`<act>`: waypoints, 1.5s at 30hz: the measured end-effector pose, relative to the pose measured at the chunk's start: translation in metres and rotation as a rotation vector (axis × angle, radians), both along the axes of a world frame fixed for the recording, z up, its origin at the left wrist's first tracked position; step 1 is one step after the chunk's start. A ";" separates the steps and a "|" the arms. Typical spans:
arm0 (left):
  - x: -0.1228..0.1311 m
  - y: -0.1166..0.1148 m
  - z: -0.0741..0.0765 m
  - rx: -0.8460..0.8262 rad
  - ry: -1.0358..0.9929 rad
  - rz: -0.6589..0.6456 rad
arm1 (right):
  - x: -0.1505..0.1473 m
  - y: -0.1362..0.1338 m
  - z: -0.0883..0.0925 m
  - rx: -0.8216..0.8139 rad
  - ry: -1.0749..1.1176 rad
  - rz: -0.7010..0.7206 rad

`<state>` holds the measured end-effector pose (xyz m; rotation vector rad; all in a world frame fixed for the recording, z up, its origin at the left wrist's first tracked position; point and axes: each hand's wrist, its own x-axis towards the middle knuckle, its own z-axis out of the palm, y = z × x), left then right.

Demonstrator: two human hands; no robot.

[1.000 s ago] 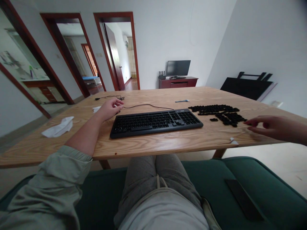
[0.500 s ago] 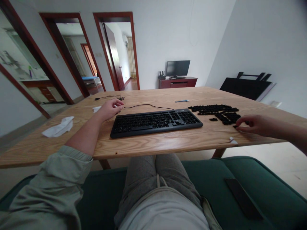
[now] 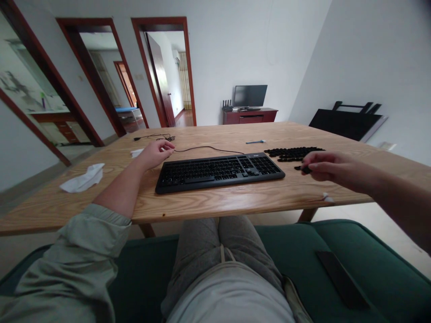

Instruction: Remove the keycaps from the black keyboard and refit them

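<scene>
A black corded keyboard point(image 3: 220, 172) lies on the wooden table in front of me. My left hand point(image 3: 156, 152) rests by its back left corner, fingers loosely bent and a little apart, with nothing visible in them. Between the fingertips of my right hand point(image 3: 323, 165) is a small black keycap point(image 3: 305, 170). This hand hovers low over the table, right of the keyboard. Loose black keycaps point(image 3: 292, 153) lie in rows behind it, and the hand covers part of the group.
A thin blue brush-like tool point(image 3: 256, 141) lies behind the keyboard. The cable point(image 3: 208, 147) runs back to a coiled end at the far left. Crumpled white tissue point(image 3: 84, 178) is on the left, and a small white scrap point(image 3: 326, 197) sits at the front right edge.
My right hand has moved left from the right end of the keycap group towards the keyboard, carrying a keycap. My left hand has stayed almost still.
</scene>
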<state>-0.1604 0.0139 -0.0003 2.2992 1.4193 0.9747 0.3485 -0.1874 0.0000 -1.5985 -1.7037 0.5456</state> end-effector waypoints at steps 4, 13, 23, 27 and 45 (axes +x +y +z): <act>-0.002 0.002 0.000 0.014 0.030 -0.006 | -0.034 0.021 0.002 -0.201 0.338 0.187; 0.000 -0.004 0.003 0.048 0.084 -0.006 | -0.072 0.042 0.002 -0.049 0.072 0.255; 0.004 -0.009 0.005 0.058 0.100 -0.002 | -0.085 0.065 -0.041 0.232 -0.206 0.119; 0.005 -0.010 0.006 0.053 0.114 -0.001 | -0.089 0.061 -0.047 0.302 -0.418 0.146; 0.005 -0.010 0.005 0.045 0.123 -0.021 | -0.092 0.058 -0.051 0.476 -0.524 0.261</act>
